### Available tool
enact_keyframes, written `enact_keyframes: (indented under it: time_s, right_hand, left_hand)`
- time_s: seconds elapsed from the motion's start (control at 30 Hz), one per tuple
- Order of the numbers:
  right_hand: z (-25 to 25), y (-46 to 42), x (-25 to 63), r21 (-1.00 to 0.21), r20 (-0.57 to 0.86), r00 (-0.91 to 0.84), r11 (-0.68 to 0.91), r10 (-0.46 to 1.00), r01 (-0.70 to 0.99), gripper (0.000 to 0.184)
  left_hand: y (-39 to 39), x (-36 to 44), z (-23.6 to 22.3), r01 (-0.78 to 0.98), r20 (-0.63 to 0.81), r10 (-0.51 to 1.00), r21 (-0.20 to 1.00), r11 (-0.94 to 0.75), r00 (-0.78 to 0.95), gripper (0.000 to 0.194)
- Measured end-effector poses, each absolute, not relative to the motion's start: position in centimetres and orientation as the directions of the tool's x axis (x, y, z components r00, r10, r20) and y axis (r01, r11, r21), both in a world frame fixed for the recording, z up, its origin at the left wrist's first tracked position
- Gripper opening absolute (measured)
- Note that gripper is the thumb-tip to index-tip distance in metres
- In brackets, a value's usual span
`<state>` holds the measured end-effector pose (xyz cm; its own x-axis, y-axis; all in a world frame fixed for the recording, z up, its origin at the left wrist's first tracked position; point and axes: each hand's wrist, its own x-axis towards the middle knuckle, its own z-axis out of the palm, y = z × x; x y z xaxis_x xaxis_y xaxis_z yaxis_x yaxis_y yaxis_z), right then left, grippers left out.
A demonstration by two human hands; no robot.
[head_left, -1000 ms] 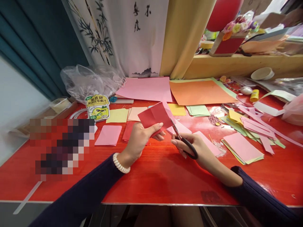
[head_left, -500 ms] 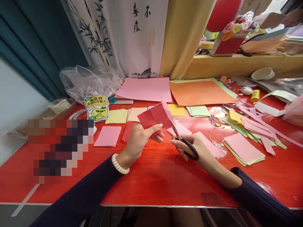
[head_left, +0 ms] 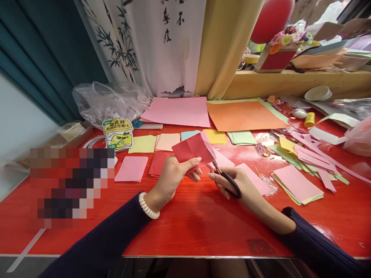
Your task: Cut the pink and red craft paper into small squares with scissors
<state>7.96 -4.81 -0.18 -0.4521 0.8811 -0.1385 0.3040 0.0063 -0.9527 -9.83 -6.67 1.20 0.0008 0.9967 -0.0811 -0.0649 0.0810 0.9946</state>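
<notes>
Here, left hand [head_left: 171, 175] pinching red paper [head_left: 193, 150], right hand [head_left: 232, 181] gripping scissors [head_left: 224, 175], blades seemingly at its edge.

scissors [head_left: 224, 178] further into red paper [head_left: 193, 151]

Red folded paper [head_left: 191, 151]; black-handled scissors [head_left: 228, 180]; glossy red table [head_left: 188, 220].

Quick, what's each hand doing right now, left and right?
Left hand: closed on the folded red paper, held above the table.
Right hand: closed on the black-handled scissors, blades at the paper's right edge.
</notes>
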Motion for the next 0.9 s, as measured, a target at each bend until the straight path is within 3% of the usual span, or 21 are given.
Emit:
enact_keyframes:
  time_s: [0.27, 0.5, 0.9]
  right_hand:
    - [0.4, -5.0, 7.7, -0.955, -0.114, -0.466, 0.033, 0.878, 0.296, 0.046]
    - [-0.1, -5.0, 7.7, -0.952, -0.163, -0.439, -0.024, 0.884, 0.304, 0.042]
    - [-0.1, -4.9, 8.0, -0.966, -0.122, -0.479, 0.008, 0.869, 0.260, 0.043]
  left_hand:
    - [-6.6, -9.9, 0.8, -0.064, -0.076, 0.996, 0.995, 0.079, 0.045, 0.035]
    - [-6.5, -9.9, 0.5, -0.064, -0.100, 0.994, 0.993, 0.102, 0.040, 0.036]
    - [-6.6, -9.6, 0.0, -0.042, -0.135, 0.991, 0.990, 0.136, 0.019, 0.039]
